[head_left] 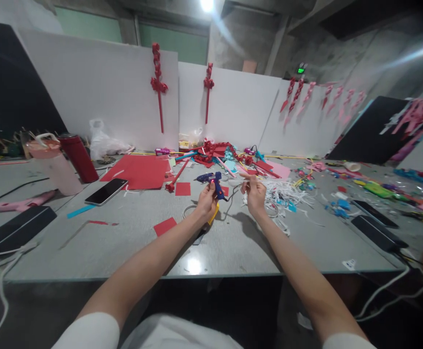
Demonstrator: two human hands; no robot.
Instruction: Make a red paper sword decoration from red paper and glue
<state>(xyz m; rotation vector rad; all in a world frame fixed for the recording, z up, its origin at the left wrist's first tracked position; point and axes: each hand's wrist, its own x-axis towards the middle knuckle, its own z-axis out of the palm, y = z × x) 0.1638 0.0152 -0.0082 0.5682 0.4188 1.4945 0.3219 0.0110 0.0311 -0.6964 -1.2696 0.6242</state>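
My left hand [206, 201] grips a blue glue gun [214, 183] by its handle, above the grey table [131, 242]; the nozzle points left. My right hand [255, 193] is beside it, pinching a thin pale strip [241, 176] between its fingertips. Both hands hover over the middle of the table, just in front of a heap of white paper shreds [284, 194]. Small red paper squares [183, 188] lie near the left hand, one [165, 226] closer to the front edge.
A phone [106, 191], large red sheet [138, 170], pink bottle [55, 162] and red flask [77, 157] stand at left. Black devices [377, 231] and cables sit right. White boards [98, 87] with red paper ornaments [158, 82] back the table. Coloured scraps [379, 189] cover the right.
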